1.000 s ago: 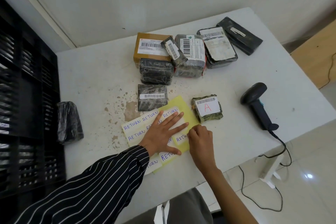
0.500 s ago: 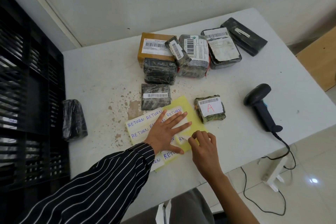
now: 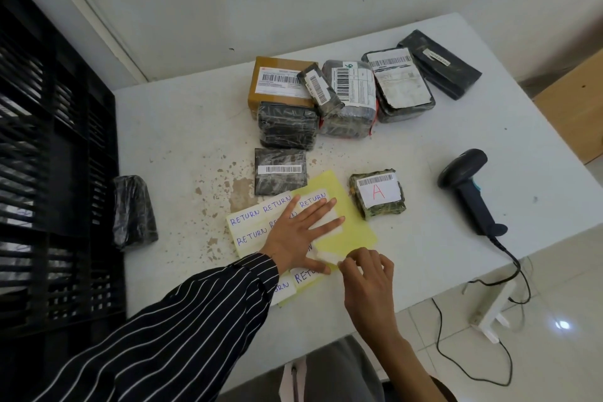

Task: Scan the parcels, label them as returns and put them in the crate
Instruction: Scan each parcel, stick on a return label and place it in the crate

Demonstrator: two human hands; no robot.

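Note:
A yellow sheet (image 3: pixel 352 232) of white RETURN labels lies near the table's front edge. My left hand (image 3: pixel 300 235) presses flat on it with fingers spread. My right hand (image 3: pixel 365 268) pinches a white label (image 3: pixel 326 256) half peeled off the sheet's front edge. Just right of the sheet sits a small parcel marked with a red A (image 3: pixel 378 194). A flat black parcel with a barcode (image 3: pixel 280 171) lies behind the sheet. Several more parcels (image 3: pixel 346 91) cluster at the back. The black crate (image 3: pixel 49 173) stands at the left, with a black wrapped parcel (image 3: pixel 132 210) beside it.
A black barcode scanner (image 3: pixel 470 189) lies on the table's right side, its cable hanging over the front edge to the floor. The white table (image 3: pixel 182 127) has chipped, stained patches near the sheet. A wooden board leans at the far right.
My right hand has pulled back toward me, lifting a label off the yellow sheet. My left hand stays pressed on the sheet.

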